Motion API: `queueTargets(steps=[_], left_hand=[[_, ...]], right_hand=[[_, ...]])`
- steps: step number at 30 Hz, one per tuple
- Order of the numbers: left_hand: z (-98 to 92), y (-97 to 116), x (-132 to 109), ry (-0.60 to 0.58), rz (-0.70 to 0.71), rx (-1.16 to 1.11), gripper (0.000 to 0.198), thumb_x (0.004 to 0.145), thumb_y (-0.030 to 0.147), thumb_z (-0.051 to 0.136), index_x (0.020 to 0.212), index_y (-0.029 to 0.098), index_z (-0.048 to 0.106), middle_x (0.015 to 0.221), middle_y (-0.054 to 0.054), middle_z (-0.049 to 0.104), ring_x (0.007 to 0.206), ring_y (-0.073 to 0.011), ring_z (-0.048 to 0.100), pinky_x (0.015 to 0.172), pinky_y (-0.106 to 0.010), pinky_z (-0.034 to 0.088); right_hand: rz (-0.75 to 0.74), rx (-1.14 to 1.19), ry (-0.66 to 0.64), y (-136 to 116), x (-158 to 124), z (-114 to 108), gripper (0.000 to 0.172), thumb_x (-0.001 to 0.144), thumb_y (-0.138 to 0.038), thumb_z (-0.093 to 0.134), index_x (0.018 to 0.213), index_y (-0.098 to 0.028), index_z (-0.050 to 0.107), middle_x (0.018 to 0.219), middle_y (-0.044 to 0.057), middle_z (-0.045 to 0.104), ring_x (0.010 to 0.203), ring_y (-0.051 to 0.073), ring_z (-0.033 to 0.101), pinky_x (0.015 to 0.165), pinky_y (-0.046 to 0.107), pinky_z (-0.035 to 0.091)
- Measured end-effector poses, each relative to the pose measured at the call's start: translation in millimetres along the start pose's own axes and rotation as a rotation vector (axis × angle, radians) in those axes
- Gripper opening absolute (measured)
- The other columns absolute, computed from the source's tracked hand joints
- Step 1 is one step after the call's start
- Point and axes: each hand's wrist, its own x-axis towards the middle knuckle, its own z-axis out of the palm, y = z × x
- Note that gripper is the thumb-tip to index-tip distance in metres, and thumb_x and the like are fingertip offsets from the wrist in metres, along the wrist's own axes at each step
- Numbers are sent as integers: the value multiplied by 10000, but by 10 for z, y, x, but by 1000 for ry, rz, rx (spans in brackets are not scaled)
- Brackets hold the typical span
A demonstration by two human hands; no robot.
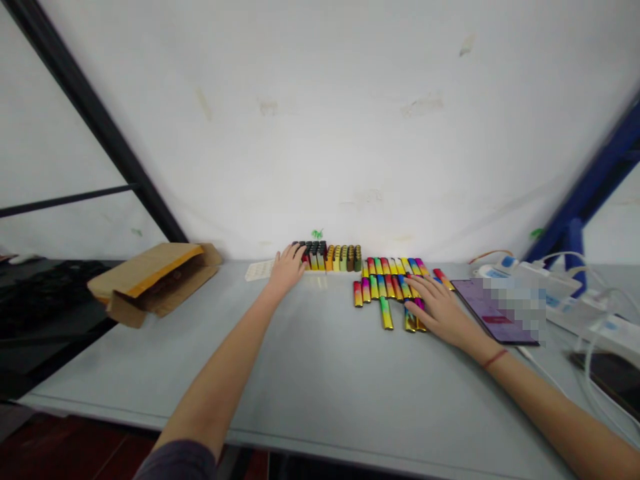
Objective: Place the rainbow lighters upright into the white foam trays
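My left hand (289, 268) lies at the left end of a row of upright lighters, its fingers stretched out against the dark-topped lighters (316, 253). Beside these stand gold-topped lighters (344, 257) in yellow, green and brown. A white perforated tray (259, 270) shows to the left of that hand. My right hand (434, 303) rests with spread fingers over the right side of a group of shiny rainbow-coloured lighters (386, 285) lying flat in rows. One green-and-gold lighter (387, 313) lies nearer to me. Several lighters are partly hidden under the right hand.
An opened brown cardboard box (155, 273) lies on the left of the grey table (300, 387). At the right are a tablet-like screen (495, 313), white power strips (545, 280) with cables, and a dark phone (610, 377). A white wall (320, 133) stands behind.
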Motion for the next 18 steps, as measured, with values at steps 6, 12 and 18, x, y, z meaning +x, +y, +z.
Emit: queueTargets(steps=[6, 12, 18], left_hand=[[-133, 23, -197, 37, 48, 71, 403, 889, 298, 513, 1251, 121, 524, 1240, -144, 531, 1135, -312, 435, 963, -420, 386], [-202, 60, -526, 156, -5, -104, 419, 815, 437, 629, 1159, 203, 588, 1172, -121, 506, 1123, -333, 437, 960, -466, 373], [-94, 177, -671, 133, -251, -537, 564, 754, 381, 678, 1242, 196, 465, 1119, -96, 516, 1074, -275, 545, 939, -405, 435]], right_hand=[[-59, 26, 81, -10, 3, 21, 570, 898, -504, 387, 1393, -221, 400, 1422, 92, 432, 1338, 281, 329, 1087, 494, 283], [-110, 62, 164, -5, -18, 1, 532, 887, -425, 449, 1355, -173, 432, 1369, 129, 475, 1321, 279, 353, 1081, 487, 309], [-148, 86, 192, -197, -41, -111, 460, 877, -343, 473, 1303, -169, 476, 1339, 131, 494, 1319, 295, 344, 1082, 507, 308]])
